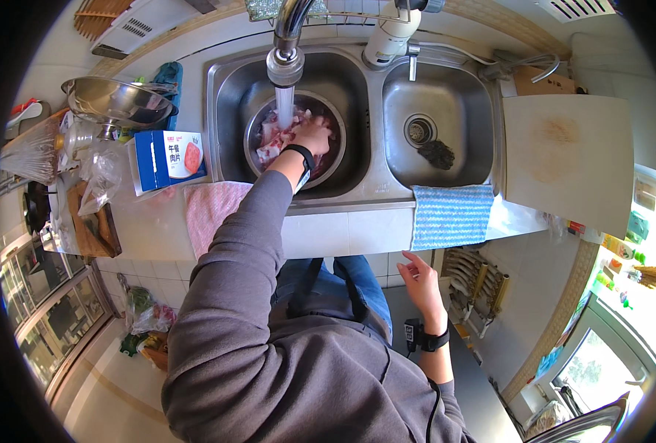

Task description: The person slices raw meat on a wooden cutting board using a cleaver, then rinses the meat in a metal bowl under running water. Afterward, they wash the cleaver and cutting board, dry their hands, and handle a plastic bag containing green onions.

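Note:
My left hand (312, 136) reaches into a round metal bowl (249, 158) in the left sink basin. It touches pieces of raw meat (271, 150) lying in reddish water; its fingertips are hidden, so a grip on any piece cannot be made out. Water streams down from the faucet (285, 69) onto the meat, just beside the hand. My right hand (420, 282) hangs beside my body, below the counter's front edge, holding nothing, with its fingers loosely bent and apart. Each wrist wears a black strap.
The right basin (400, 105) holds a dark scrubber (437, 154) near its drain. A pink cloth (206, 207) and a blue striped cloth (452, 216) drape over the counter edge. At left are a printed box (181, 158) and a metal pan (112, 105); at right, a pale board (571, 158).

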A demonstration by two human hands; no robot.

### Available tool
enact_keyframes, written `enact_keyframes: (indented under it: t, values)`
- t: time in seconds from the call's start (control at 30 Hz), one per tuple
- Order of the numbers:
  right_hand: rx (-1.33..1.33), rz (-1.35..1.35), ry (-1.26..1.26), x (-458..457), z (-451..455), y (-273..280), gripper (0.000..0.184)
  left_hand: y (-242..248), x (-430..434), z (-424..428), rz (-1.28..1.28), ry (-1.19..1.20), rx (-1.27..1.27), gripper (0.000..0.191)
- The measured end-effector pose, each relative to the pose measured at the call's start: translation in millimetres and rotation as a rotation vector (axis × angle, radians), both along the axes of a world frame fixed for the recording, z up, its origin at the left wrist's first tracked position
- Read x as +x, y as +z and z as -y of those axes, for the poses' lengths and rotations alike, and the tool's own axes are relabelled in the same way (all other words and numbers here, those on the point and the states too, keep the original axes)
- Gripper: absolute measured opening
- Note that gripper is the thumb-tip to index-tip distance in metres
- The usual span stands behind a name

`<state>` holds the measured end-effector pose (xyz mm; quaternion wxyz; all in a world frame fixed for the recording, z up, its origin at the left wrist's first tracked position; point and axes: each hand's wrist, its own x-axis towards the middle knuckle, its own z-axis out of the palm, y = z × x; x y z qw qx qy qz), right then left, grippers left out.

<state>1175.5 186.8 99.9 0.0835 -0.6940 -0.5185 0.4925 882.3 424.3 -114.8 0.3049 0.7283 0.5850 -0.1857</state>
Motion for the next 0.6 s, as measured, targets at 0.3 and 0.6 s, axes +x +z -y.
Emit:
enact_keyframes:
  t: [0.3,0.6]
  values:
    - [0.065,-0.01,0.009,-1,-10,1,0.032,30,-21,11,-0.088,-0.043,0.048,0.051]
    - [0.106,-0.033,0.085,-8,-15,-6,0.032,33,-88,59,-0.355,0.075,-0.074,0.055]
